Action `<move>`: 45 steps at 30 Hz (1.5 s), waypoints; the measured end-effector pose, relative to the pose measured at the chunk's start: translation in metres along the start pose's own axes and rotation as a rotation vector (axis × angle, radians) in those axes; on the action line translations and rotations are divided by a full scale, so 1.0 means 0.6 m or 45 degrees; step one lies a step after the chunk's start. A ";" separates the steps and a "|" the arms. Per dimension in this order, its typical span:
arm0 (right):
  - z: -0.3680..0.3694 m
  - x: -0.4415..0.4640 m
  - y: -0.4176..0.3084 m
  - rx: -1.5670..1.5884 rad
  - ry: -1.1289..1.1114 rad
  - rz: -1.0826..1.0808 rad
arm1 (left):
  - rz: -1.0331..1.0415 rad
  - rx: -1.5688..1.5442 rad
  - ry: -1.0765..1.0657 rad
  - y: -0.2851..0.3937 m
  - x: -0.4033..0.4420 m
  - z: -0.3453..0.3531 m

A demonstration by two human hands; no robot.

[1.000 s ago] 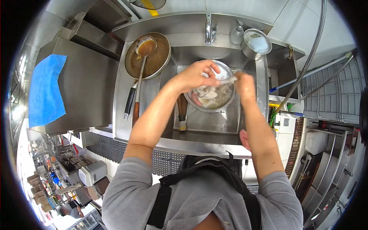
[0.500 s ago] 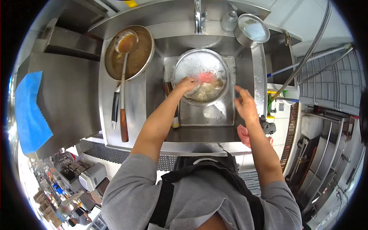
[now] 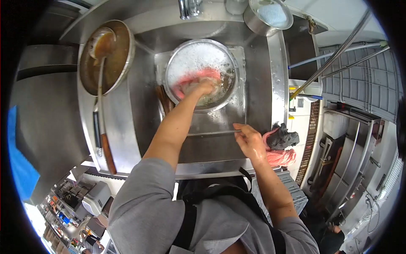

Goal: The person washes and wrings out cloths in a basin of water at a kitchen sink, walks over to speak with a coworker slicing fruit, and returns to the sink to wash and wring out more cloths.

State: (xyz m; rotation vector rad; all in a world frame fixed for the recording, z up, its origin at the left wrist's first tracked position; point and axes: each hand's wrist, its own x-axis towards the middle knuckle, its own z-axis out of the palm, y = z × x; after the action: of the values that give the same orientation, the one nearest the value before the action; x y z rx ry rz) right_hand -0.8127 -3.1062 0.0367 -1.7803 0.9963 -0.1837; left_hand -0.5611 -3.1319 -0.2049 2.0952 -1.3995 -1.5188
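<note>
My left hand [image 3: 206,86] is down inside a round metal bowl [image 3: 230,86] of white suds and cloudy water. It grips a pink cloth [image 3: 190,79], smeared by motion; the fingers are partly hidden by cloth and water. The bowl stands in a steel sink [image 3: 211,146]. Wet and holding nothing visible, my right hand [image 3: 249,139] hovers over the sink's front right part, fingers bent and apart. Beside it on the sink's edge lie a second pink cloth [image 3: 281,157] and a crumpled dark grey piece [image 3: 282,138], its kind unclear.
Left of the basin, a wide pan [image 3: 130,53] of brown liquid holds a ladle [image 3: 102,45]. Brown wooden-looking handles [image 3: 164,98] lean by the bowl. A faucet [image 3: 184,9] and a pot [image 3: 256,24] with a blue-white cloth stand behind. Long poles [image 3: 334,59] slant at right.
The left hand has swept the pink cloth through the suds toward the bowl's left side. My right hand has drawn back from beside the bowl toward the sink's front edge. The camera view has shifted.
</note>
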 end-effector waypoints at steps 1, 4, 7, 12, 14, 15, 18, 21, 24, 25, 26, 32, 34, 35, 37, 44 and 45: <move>-0.012 -0.004 0.005 -0.042 0.026 -0.021 | 0.059 -0.622 0.131 0.004 -0.018 -0.021; -0.042 0.004 -0.010 -0.110 0.212 -0.131 | 0.086 -0.768 0.385 0.155 -0.186 -0.153; -0.060 0.056 -0.102 -0.163 0.356 -0.404 | 0.217 -0.270 0.502 0.263 -0.307 -0.211; -0.002 0.170 -0.223 -0.005 0.206 -0.509 | 0.545 -0.143 0.751 0.422 -0.498 -0.281; 0.002 0.172 -0.263 0.076 0.072 -0.356 | 0.713 -0.860 0.933 0.445 -0.574 -0.296; 0.005 0.173 -0.277 0.144 -0.049 -0.166 | 0.785 -0.942 1.036 0.442 -0.604 -0.303; 0.019 0.204 -0.265 -0.048 0.188 -0.440 | 1.008 -1.510 1.226 0.372 -0.659 -0.291; 0.028 0.238 -0.235 -0.114 0.264 -0.461 | 0.964 -1.984 1.486 0.251 -0.634 -0.247; 0.064 0.242 -0.196 0.143 0.200 -0.373 | 0.198 -2.137 1.108 0.117 -0.510 -0.154; 0.079 0.236 -0.188 0.399 0.135 -0.346 | 0.148 -2.309 0.767 0.114 -0.474 -0.137; 0.097 0.220 -0.181 0.465 0.151 -0.259 | 0.094 -2.449 0.406 0.123 -0.442 -0.125; 0.079 0.071 -0.173 -0.144 0.279 -0.744 | 0.500 -2.574 0.216 0.185 -0.332 -0.126; 0.055 0.051 -0.180 -0.353 0.304 -0.780 | 0.415 -2.521 0.288 0.212 -0.308 -0.131; 0.042 0.034 -0.168 -0.549 0.328 -0.780 | 0.402 -2.540 0.347 0.237 -0.282 -0.120; 0.036 0.084 -0.127 -0.477 0.480 -0.697 | 0.419 -2.640 0.423 0.283 -0.275 -0.113; 0.024 0.132 -0.143 0.177 0.320 -0.261 | 0.600 -1.602 0.528 0.334 -0.352 -0.177; 0.036 0.130 -0.140 0.500 0.201 -0.163 | 0.632 -1.446 0.485 0.340 -0.364 -0.189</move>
State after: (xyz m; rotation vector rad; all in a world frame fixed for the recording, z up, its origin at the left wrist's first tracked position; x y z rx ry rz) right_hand -0.7059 -3.1357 0.0722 -1.4834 0.8853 -0.5690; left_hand -0.5888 -3.1109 0.1129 1.1186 -0.5705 -1.1579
